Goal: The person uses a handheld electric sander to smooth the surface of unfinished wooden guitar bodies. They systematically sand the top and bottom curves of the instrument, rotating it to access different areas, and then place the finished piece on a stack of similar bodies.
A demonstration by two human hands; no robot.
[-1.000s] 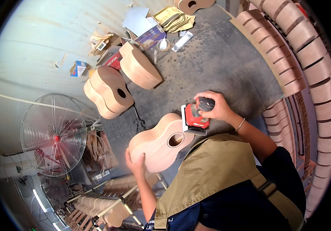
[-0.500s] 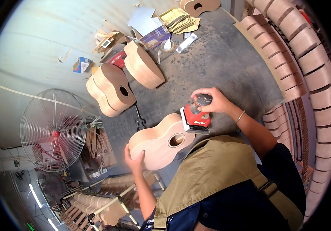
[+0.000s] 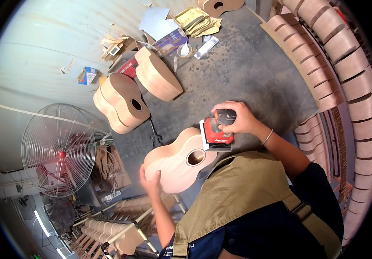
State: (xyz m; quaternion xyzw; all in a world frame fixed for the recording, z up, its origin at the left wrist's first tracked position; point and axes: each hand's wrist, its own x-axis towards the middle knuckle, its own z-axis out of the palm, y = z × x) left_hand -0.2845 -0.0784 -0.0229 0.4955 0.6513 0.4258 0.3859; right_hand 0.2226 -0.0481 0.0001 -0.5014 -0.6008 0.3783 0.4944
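Left grip [image 3: 153, 184] clasps a pale, waisted wooden guitar body [image 3: 173, 162], right grip [image 3: 241, 117] a boxy red-black sander [image 3: 217, 135]; tilting could gouge the body's edge.

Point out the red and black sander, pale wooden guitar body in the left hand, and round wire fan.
Red and black sander [image 3: 216, 134], head view: red housing.
Pale wooden guitar body [image 3: 175, 167], head view: its flat face.
Round wire fan [image 3: 63, 154], head view: red central hub.

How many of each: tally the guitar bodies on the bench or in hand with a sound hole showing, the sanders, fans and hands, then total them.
Guitar bodies of that sort: 3
Sanders: 1
Fans: 1
Hands: 2
Total: 7
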